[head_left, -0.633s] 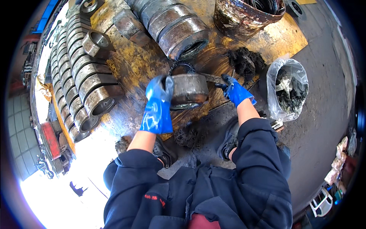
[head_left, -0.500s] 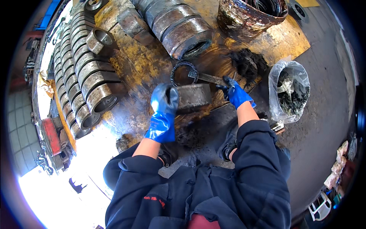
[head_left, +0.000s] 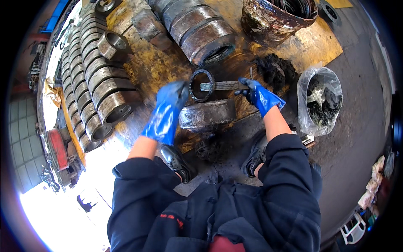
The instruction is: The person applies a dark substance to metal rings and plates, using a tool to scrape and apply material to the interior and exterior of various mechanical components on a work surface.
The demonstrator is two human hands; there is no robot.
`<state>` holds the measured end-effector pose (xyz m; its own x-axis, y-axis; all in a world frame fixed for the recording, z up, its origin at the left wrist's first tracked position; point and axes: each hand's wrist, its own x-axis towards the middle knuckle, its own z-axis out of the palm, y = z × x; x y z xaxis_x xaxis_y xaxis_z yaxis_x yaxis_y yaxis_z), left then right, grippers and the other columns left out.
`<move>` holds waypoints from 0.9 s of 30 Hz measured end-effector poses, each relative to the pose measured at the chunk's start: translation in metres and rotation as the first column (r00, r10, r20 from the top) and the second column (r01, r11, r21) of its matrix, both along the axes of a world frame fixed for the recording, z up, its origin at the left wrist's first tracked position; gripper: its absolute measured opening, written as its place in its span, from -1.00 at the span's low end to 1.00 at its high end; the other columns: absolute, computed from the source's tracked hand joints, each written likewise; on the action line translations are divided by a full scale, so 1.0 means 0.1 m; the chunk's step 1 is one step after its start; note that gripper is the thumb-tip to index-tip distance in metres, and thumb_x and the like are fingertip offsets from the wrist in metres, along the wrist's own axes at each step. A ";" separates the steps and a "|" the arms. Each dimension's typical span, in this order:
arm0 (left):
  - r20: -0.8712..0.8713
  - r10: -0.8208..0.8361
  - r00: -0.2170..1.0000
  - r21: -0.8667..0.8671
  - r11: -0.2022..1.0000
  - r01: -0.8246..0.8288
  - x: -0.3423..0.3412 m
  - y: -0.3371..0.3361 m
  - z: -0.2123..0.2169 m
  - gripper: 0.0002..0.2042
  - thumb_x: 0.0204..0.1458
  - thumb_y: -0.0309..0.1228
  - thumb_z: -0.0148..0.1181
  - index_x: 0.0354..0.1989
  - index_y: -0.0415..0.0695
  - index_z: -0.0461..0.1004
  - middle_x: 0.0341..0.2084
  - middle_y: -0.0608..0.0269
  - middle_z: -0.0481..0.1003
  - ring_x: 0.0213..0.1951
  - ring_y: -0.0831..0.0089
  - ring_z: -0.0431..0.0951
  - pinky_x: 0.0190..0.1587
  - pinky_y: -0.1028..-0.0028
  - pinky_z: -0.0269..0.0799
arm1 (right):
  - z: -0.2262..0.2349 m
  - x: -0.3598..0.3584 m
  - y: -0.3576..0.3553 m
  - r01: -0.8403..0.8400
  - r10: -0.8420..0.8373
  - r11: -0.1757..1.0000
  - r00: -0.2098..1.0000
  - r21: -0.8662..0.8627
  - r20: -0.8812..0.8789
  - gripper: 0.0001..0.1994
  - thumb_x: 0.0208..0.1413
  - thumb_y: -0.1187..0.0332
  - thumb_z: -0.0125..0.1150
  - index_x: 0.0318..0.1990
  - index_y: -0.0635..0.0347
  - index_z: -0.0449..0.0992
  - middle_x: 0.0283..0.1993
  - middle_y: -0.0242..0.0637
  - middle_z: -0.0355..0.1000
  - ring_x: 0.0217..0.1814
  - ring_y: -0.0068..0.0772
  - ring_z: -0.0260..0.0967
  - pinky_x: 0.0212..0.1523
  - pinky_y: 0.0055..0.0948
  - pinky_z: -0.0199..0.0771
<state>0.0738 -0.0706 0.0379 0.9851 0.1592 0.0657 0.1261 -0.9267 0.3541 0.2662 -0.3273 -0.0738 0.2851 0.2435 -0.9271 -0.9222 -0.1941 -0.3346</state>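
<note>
My left hand (head_left: 173, 93), in a blue glove, is closed at the left edge of a thin dark ring (head_left: 192, 89) and appears to grip it. The ring is tilted up above a thick, short metal cylinder (head_left: 208, 115) lying on the stained board. In my gloved right hand (head_left: 251, 91) is a flat metal scraper (head_left: 228, 85), pointing left. Its tip shows within the ring's opening, across the right edge; whether it touches the rim I cannot tell. Dark grime covers the right glove's fingers.
Rows of metal rings (head_left: 110, 98) lie at left, with larger cylinders (head_left: 205, 31) at the back. A grimy bucket (head_left: 268, 23) stands back right. Dark fibrous waste (head_left: 275, 71) sits near a plastic-lined container (head_left: 302, 103). My shoes (head_left: 176, 161) are at the board's near edge.
My left hand has moved up and left, off the short cylinder, to the ring's edge. The ring has turned slightly, and the scraper's tip has moved left into its opening.
</note>
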 end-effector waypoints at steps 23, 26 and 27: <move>-0.665 -0.100 0.740 0.150 0.953 0.264 0.00 0.68 0.49 -0.73 0.07 -0.30 0.16 -0.13 -0.15 0.59 -0.20 0.07 0.61 -0.16 0.14 0.62 -0.11 0.27 0.50 | 1.70 -0.12 0.42 -0.555 0.510 0.826 0.667 -0.095 0.543 -0.64 0.23 0.09 0.17 -0.25 0.26 0.63 -0.50 -0.21 0.58 -0.59 -0.65 0.31 -0.63 -0.60 0.17; -0.534 0.034 0.845 -0.225 0.958 -0.180 -0.41 0.99 0.78 -0.72 0.09 -0.23 0.22 -0.15 -0.16 0.57 -0.28 0.16 0.63 -0.22 0.28 0.62 -0.17 0.32 0.47 | 2.50 -0.30 0.21 -0.563 0.371 0.824 0.614 0.058 0.697 -0.67 0.24 0.12 0.15 -0.19 0.24 0.59 -0.40 -0.17 0.58 -0.59 -0.65 0.29 -0.63 -0.64 0.18; -0.539 0.091 0.837 -0.370 0.868 -0.332 -0.44 1.01 0.91 -0.72 0.10 -0.20 0.24 -0.16 -0.15 0.57 -0.31 0.20 0.63 -0.25 0.35 0.62 -0.20 0.34 0.46 | 2.74 -0.31 0.13 -0.553 0.357 0.831 0.619 0.065 0.700 -0.68 0.24 0.12 0.14 -0.18 0.23 0.59 -0.39 -0.16 0.58 -0.59 -0.65 0.29 -0.63 -0.65 0.18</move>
<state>0.0303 0.0307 0.1292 0.8007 0.2595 -0.5400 0.5670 -0.6196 0.5429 0.2353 -0.3141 0.2002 0.5592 0.6999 -0.4444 -0.2769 -0.3476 -0.8958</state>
